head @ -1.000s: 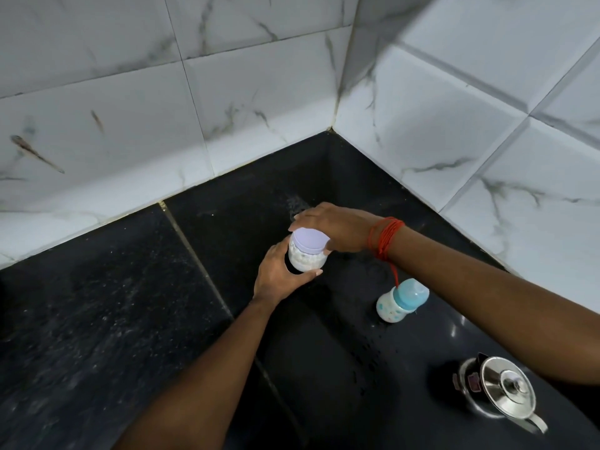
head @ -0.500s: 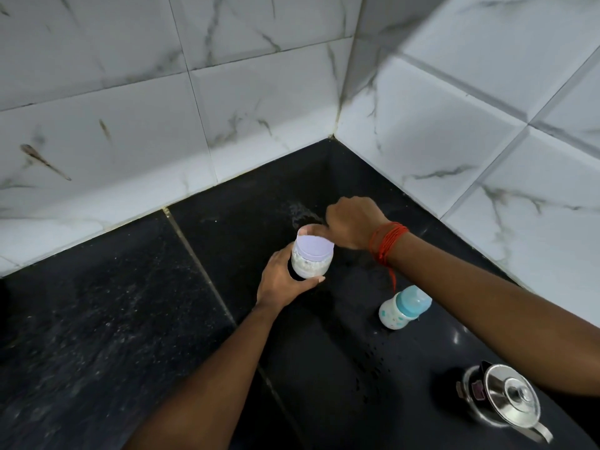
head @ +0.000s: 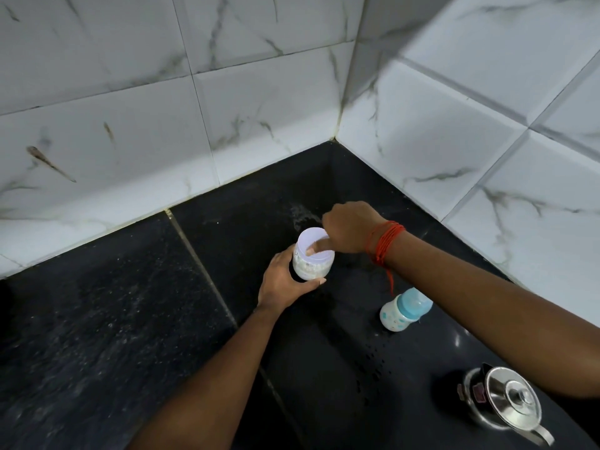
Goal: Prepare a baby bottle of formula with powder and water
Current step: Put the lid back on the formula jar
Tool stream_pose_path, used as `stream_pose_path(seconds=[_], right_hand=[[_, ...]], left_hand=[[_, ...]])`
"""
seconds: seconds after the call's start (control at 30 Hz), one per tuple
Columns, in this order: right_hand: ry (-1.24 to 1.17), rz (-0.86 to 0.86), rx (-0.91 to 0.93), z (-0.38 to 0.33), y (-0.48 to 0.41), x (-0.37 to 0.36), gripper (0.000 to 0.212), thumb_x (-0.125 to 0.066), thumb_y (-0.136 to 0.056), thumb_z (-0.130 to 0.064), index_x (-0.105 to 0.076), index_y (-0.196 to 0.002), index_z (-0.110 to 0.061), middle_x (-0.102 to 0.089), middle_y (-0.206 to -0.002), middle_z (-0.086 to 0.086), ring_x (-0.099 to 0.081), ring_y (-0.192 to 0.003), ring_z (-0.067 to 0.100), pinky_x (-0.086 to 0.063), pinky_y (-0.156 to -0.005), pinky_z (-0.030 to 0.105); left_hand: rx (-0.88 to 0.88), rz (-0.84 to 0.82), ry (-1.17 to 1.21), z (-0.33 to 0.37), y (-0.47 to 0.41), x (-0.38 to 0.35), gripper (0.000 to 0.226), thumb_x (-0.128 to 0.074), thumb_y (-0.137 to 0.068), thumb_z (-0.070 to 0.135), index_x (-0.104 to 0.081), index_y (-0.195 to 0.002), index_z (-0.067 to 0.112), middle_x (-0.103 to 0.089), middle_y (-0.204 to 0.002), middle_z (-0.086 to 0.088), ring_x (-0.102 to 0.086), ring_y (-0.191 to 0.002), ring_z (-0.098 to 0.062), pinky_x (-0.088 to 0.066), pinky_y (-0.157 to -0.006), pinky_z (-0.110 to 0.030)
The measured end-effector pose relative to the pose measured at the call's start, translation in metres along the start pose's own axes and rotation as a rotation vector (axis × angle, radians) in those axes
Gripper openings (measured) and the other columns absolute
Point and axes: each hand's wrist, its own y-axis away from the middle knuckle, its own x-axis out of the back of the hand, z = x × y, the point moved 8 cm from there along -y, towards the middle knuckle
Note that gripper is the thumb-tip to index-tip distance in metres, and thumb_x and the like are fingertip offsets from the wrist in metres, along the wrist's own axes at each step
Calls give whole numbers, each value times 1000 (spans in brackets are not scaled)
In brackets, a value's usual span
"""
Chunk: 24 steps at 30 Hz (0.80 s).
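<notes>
White wall tiles (head: 259,102) meet in a corner, and below them is a black stone counter (head: 97,336). We are only at the start of the job.

Our left hand (head: 285,282) is wrapped around the powder jar (head: 308,269), which stands on the counter near the corner. Our right hand (head: 350,228) is curled over the jar's pale lid (head: 308,241), with one finger lying on top of it. The lid is still on. We think we are getting it open, but we cannot tell if it has come loose yet.

Our two hands are close together, both on the jar.

The baby bottle (head: 402,310) stands by itself to the right, under our right arm. Its blue cap is on, so no powder or water has gone in that we can see. The shiny kettle (head: 506,404) sits closer to us with its top shut, and nobody is touching it.

Left to do: open the jar, open the bottle, put powder in, pour water, close it and shake.
</notes>
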Motion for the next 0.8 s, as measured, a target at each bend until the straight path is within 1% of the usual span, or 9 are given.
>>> stream_pose_path(seconds=[0.03,0.07,0.1,0.13,0.2,0.3,0.43,0.63,0.8], right_hand=[[25,34,7,1,1,5,68,-52,-83,-77,-62,-96,-12,-62,-89,3,-63,-80,26,-44,-67,33],[11,42,36,0,0,6,64,-58,-83,-72,-62,-109,-13,-67,-102,5,-65,-90,27,-48,-72,34],[-32,8,90,-3,0,2,63,-65,-84,-61,-58,-129,-17,-65,-122,7,-64,-108,27,-49,-84,36],[-90,-58,154,-9,0,-5,70,-71,-86,-48,-46,-146,-23,-55,-142,7,-56,-125,26,-44,-97,36],[-114,-135,251,-22,-2,-20,83,-74,-87,-30,-28,-156,-32,-35,-159,6,-42,-139,27,-37,-108,37],[-83,-52,230,-28,-9,-29,81,-73,-86,-22,-32,-155,-31,-43,-152,6,-48,-133,28,-44,-103,40],[-81,12,161,-30,-9,-27,78,-72,-86,-23,-35,-154,-25,-55,-136,7,-56,-122,28,-49,-93,39],[-178,27,90,-30,-2,-35,78,-72,-85,-25,-34,-153,-27,-52,-138,6,-54,-120,31,-48,-92,38],[-312,42,46,-32,-6,-39,74,-73,-83,-37,-40,-148,-27,-51,-142,4,-52,-122,33,-45,-99,40]], left_hand=[[-3,2,-3,0,0,0,99,-93,-58,58,-55,-143,25,-63,-138,7,-53,-131,-12,-47,-109,-35],[-2,2,-5,-1,0,0,99,-93,-58,57,-55,-143,24,-62,-138,5,-54,-131,-14,-46,-109,-35],[2,3,-3,0,0,0,100,-94,-59,55,-54,-144,23,-62,-139,3,-53,-132,-15,-46,-109,-35],[9,1,0,0,0,0,100,-95,-59,53,-54,-144,22,-62,-140,2,-52,-133,-15,-44,-109,-32],[21,-3,4,-1,1,-1,99,-96,-59,49,-53,-145,20,-61,-140,2,-51,-133,-15,-40,-106,-26],[20,3,12,0,0,0,96,-97,-59,48,-56,-141,20,-64,-136,3,-53,-130,-13,-42,-105,-27],[34,-2,30,-3,1,-1,95,-95,-56,52,-58,-139,22,-66,-132,7,-56,-127,-11,-48,-106,-34],[26,-9,45,-3,3,-3,95,-92,-55,58,-58,-138,27,-67,-128,13,-58,-123,-8,-52,-105,-41],[41,2,44,-4,6,-5,98,-93,-56,59,-56,-141,26,-66,-131,11,-58,-125,-9,-51,-106,-41]])
